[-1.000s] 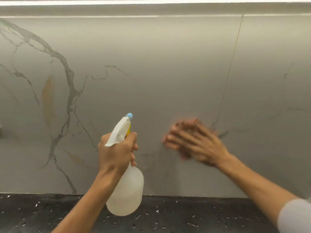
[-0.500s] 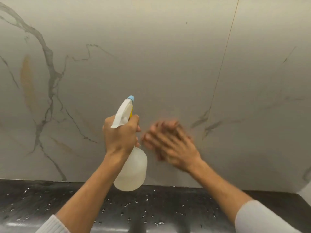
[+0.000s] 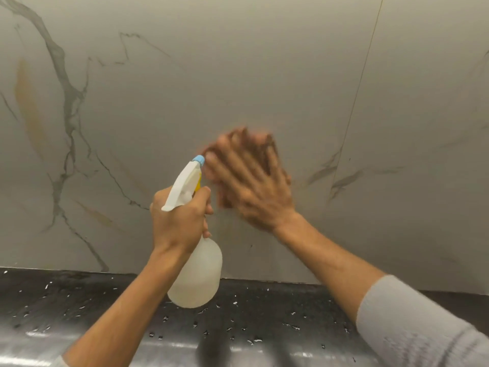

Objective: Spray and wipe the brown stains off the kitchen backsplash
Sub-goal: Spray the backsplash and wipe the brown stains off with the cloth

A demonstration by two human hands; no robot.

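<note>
The backsplash (image 3: 238, 75) is pale marble with grey veins. My left hand (image 3: 180, 223) grips the neck of a translucent spray bottle (image 3: 197, 276) with a white trigger head and a blue nozzle, held upright just in front of the wall. My right hand (image 3: 251, 181) is pressed flat against the backsplash with straight fingers, blurred by motion; a brownish patch under the fingers could be a cloth or a stain, I cannot tell which. A tall brown streak (image 3: 27, 107) runs down the wall at the far left, and a smaller brown mark (image 3: 98, 215) sits lower left.
A black speckled countertop (image 3: 79, 300) with scattered water drops runs along the wall's foot. A thin vertical tile seam (image 3: 362, 83) crosses the backsplash right of my right hand.
My right hand slid left along the wall, then up and right. My left hand kept hold of the bottle. The view tilted down, dropping the light strip out of frame.
</note>
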